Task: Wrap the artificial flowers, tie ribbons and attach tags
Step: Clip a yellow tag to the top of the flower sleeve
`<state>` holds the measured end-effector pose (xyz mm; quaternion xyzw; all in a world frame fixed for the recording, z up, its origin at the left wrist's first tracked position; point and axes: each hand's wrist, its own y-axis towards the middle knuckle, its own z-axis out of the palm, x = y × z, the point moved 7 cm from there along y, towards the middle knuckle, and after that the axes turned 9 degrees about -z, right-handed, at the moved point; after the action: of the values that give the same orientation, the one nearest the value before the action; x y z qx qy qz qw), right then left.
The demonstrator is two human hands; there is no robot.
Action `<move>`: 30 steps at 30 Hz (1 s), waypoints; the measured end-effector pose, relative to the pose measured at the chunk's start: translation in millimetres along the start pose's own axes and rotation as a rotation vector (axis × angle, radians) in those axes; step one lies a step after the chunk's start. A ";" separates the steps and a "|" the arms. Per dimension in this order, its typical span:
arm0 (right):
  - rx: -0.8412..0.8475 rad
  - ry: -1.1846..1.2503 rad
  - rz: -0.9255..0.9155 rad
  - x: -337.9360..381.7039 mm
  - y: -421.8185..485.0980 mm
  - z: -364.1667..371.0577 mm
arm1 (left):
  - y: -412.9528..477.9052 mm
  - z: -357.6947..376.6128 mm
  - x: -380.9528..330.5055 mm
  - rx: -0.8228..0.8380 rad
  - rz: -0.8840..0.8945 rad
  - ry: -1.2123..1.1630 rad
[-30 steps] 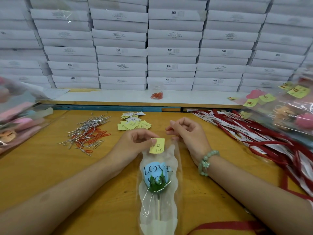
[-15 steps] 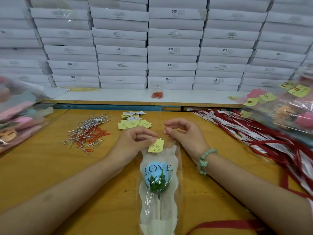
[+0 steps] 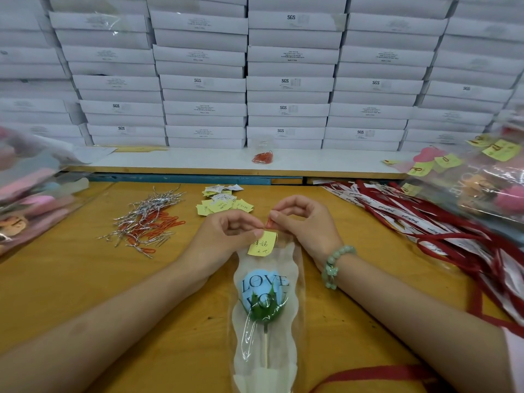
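Note:
A blue artificial rose (image 3: 262, 290) lies in a clear sleeve (image 3: 266, 336) printed "LOVE YOU", stem toward me, on the wooden table (image 3: 85, 279). A yellow handwritten tag (image 3: 262, 243) sits at the sleeve's top edge. My left hand (image 3: 226, 236) pinches the tag's upper corner against the sleeve. My right hand (image 3: 303, 222), with a green bead bracelet on its wrist, pinches a small red paper clip (image 3: 269, 222) just above the tag.
Silver twist ties and red clips (image 3: 144, 219) lie at the left, loose yellow tags (image 3: 221, 204) beyond my hands, red ribbons (image 3: 439, 231) at the right. Bagged flowers sit at the left edge (image 3: 25, 199), and tagged wrapped flowers (image 3: 482, 180) at the right. White boxes (image 3: 283, 80) wall the back.
Both hands have stayed at the sleeve's top. The right hand's fingertips have closed in on the tag's upper edge, and the red clip now shows between them.

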<state>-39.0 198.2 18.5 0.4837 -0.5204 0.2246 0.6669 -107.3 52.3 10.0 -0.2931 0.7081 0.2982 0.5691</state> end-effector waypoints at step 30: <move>0.160 -0.126 -0.023 -1.6 -3.1 12.6 | -1.7 -4.3 -2.8 -0.072 0.034 -0.016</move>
<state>-43.1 186.2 15.7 0.5545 -0.5361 0.2268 0.5947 -108.2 48.2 13.3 -0.2987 0.6973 0.3355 0.5586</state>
